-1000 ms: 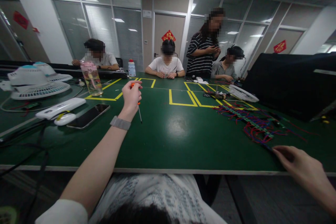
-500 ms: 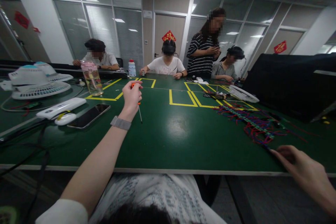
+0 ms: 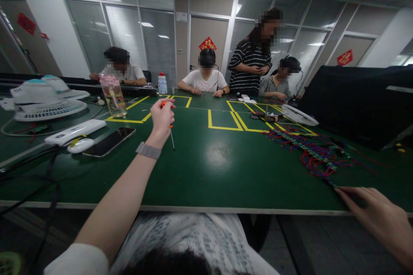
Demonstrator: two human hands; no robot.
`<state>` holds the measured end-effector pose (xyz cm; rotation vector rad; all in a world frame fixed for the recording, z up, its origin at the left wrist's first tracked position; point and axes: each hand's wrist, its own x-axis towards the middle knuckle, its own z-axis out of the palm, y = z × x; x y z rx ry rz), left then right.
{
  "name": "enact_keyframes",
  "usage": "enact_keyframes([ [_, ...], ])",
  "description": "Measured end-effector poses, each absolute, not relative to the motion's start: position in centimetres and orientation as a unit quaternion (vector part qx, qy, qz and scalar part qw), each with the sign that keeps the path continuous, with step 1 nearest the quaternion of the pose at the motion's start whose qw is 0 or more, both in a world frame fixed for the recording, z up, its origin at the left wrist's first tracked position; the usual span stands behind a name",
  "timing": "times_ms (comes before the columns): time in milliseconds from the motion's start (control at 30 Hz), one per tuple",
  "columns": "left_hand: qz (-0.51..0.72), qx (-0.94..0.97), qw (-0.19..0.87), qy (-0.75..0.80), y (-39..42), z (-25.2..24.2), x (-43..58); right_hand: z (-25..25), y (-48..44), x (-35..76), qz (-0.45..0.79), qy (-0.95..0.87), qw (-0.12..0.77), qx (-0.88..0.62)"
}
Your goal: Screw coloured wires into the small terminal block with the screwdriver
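My left hand (image 3: 163, 118) is closed around the orange handle of a screwdriver (image 3: 173, 139), whose thin shaft points down over the green table (image 3: 193, 180). At the right front edge, my right hand (image 3: 371, 208) has its thumb and fingertips pressed together at the near end of a dark strand. That strand leads to a long bundle of red and blue wires with small green boards (image 3: 303, 146), lying slantwise on the table. What exactly the right fingertips pinch is too small to tell.
Left: a phone (image 3: 109, 142), white mouse (image 3: 80, 145), white power strip (image 3: 75, 132), bottle (image 3: 113, 99) and white fans (image 3: 50, 105). Right: a black monitor (image 3: 361, 101) and white fan cover (image 3: 299, 114). Yellow tape (image 3: 226, 128) marks the table. Four people are across it.
My right hand has shifted slightly right and down, its fingers flatter. Across the table, the middle person's hand has moved inward and the standing person's hands have lowered.
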<state>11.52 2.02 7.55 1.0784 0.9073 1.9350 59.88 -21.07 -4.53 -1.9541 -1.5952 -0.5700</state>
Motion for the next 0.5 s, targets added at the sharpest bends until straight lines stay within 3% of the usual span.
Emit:
enact_keyframes([
  [500, 0.751, 0.420, 0.370, 0.351, 2.0, 7.5, 11.5, -5.4, -21.8, 63.5, -0.123, -0.642, 0.312, -0.690],
])
